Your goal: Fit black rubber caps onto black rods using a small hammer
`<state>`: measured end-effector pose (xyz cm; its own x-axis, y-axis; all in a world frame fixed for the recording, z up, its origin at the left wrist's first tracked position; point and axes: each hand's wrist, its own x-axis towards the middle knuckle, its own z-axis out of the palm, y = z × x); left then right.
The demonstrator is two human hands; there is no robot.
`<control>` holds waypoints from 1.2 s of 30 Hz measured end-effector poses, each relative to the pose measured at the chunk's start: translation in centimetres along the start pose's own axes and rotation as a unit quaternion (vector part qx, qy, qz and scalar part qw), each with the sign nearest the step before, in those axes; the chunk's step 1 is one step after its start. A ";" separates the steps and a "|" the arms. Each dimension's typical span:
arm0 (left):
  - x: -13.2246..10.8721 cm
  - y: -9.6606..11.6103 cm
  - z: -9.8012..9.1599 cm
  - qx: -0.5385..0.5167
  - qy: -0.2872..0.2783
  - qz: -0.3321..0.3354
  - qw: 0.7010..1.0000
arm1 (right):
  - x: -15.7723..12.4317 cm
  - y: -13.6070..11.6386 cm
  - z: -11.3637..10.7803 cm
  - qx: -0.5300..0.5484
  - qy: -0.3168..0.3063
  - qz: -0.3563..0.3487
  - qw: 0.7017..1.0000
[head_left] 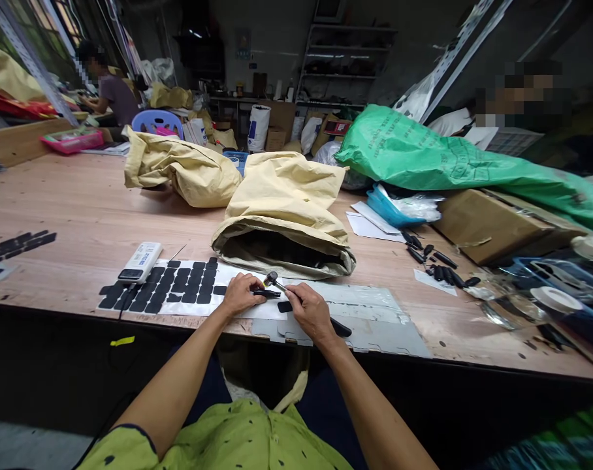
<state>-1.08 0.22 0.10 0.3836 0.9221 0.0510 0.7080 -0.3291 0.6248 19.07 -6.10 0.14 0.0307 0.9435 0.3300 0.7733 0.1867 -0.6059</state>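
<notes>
My right hand (309, 310) grips a small hammer (271, 279) with a metal shaft; its dark handle end sticks out below the palm. Pinched in the fingers of my left hand (240, 294) is a slim black piece (268, 294), lying just under the hammer head. I cannot tell whether head and piece touch. Both hands are over a grey board (375, 316) at the table's front edge. A flat black pad (284, 306) lies between the hands. To the left, rows of black pads (198, 282) cover white sheets, with a white handheld device (140, 262) resting on them.
An open-mouthed cream sack (287, 205) lies right ahead, another sack (189, 166) behind it. Loose black pieces (443, 273) are scattered on the right, near a cardboard box (492, 222) under a green sack (424, 153). A person (113, 94) sits at the far left; another is at the right.
</notes>
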 end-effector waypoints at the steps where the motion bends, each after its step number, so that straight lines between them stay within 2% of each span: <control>1: 0.0 0.0 0.0 0.003 -0.002 0.000 1.000 | -0.1 -0.1 0.0 0.000 -0.001 0.002 1.000; 9: 0.1 -0.3 0.2 0.005 -0.001 0.006 1.000 | -0.5 -0.6 -0.1 -0.010 -0.006 0.018 1.000; 17: 0.1 -0.4 0.2 -0.014 -0.002 -0.001 1.000 | -0.9 -0.8 0.0 -0.026 -0.016 -0.005 1.000; 23: 0.0 -0.1 0.1 -0.024 -0.004 -0.007 1.000 | -0.7 -1.5 -0.2 -0.012 0.025 -0.023 0.999; 26: 0.0 -0.2 0.1 -0.018 -0.007 -0.006 1.000 | -0.8 -1.5 0.1 -0.027 0.014 -0.032 0.999; 31: 0.1 -0.3 0.1 -0.014 -0.014 -0.006 1.000 | -1.0 -1.1 0.4 -0.063 -0.028 -0.004 0.998; 36: 0.0 -0.2 0.1 -0.028 -0.004 -0.016 0.999 | -0.5 -1.3 -0.5 -0.019 0.005 0.015 1.000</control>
<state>-1.14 0.27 -0.05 0.3654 0.9305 0.0249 0.6853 -0.2870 0.6693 18.31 -7.00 1.12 0.0596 0.9458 0.3193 0.7951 0.1484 -0.5880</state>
